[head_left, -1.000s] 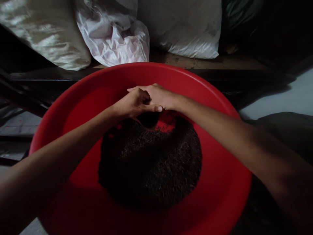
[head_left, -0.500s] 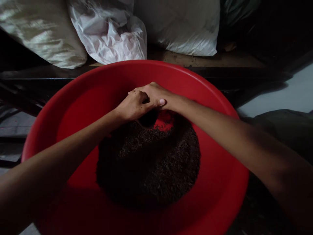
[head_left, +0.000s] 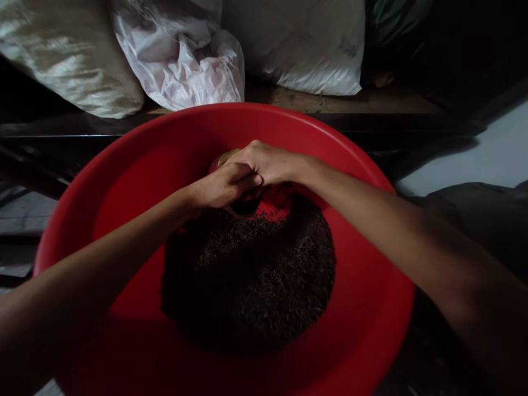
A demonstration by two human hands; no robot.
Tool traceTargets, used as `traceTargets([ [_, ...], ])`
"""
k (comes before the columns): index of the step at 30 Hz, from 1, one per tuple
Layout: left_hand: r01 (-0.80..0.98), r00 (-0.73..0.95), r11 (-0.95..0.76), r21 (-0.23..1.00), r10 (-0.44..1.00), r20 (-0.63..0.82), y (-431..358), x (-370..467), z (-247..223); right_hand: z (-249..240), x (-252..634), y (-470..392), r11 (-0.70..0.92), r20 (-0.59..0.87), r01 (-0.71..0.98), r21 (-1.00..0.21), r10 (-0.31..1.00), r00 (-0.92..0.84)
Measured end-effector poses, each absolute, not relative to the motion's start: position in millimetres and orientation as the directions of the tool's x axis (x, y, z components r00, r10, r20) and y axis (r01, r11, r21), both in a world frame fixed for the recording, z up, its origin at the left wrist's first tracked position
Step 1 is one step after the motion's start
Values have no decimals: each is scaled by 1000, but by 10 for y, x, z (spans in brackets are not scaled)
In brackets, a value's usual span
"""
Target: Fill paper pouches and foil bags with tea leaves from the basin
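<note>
Dark, loose, grainy material (head_left: 284, 286) could scatter if the half-hidden reddish, rounded container (head_left: 215, 164) slips; my left hand (head_left: 220, 185) and right hand (head_left: 270, 162) overlap, fingers curled, their hold I can't tell.

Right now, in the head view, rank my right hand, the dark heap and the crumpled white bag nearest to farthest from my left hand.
1. Right hand: overlapping your left hand.
2. Dark heap: just below, inside the red tub.
3. Crumpled white bag: beyond the tub's far rim.
</note>
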State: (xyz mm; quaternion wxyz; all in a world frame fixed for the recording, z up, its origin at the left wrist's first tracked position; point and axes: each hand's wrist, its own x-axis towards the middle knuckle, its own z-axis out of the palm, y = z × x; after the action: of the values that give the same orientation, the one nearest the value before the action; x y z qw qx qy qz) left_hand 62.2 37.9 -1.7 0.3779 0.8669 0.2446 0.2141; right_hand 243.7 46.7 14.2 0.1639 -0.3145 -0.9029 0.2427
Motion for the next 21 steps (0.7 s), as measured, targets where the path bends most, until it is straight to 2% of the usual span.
traceTargets([
  [5,245,809,-588,771,563,172,414,644,3,181,2441,449,636,131,556,-536,712,-690],
  [9,319,751,-561,764,642,157,437,698,-9,108,2443,505,635,152,566,-525,724,-672],
  [13,343,698,-526,778,697,163,416,719,-7,10,2410,603,639,174,618,-458,746,-643],
  [18,415,598,-428,803,793,113,321,751,16,78,2319,549,568,82,727,-385,806,-586],
  [21,490,530,-396,777,842,95,238,802,26,123,2286,467,562,56,720,-408,802,-594],
])
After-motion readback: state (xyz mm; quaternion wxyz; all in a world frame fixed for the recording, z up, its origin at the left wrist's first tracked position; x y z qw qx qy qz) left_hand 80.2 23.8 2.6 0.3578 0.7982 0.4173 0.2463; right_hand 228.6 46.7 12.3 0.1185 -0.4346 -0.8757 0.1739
